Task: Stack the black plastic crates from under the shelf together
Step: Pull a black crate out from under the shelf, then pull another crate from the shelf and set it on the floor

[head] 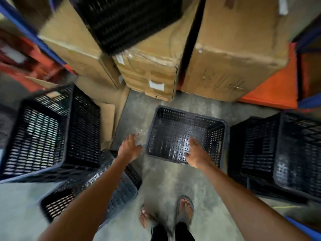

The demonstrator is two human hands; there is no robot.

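A black perforated plastic crate stands upright and empty on the concrete floor in front of me. My left hand hovers just left of its near left corner, fingers spread, holding nothing. My right hand is above the crate's near edge, fingers apart, not gripping. A tall black crate stands at the left. Below it a grey-black crate lies tilted under my left forearm. At the right sit nested black crates. The picture is motion-blurred.
Large cardboard boxes fill the shelf ahead, with another black crate on top. Orange and blue shelf frames stand at both sides. Flattened cardboard lies on the floor. My sandalled feet are at the bottom.
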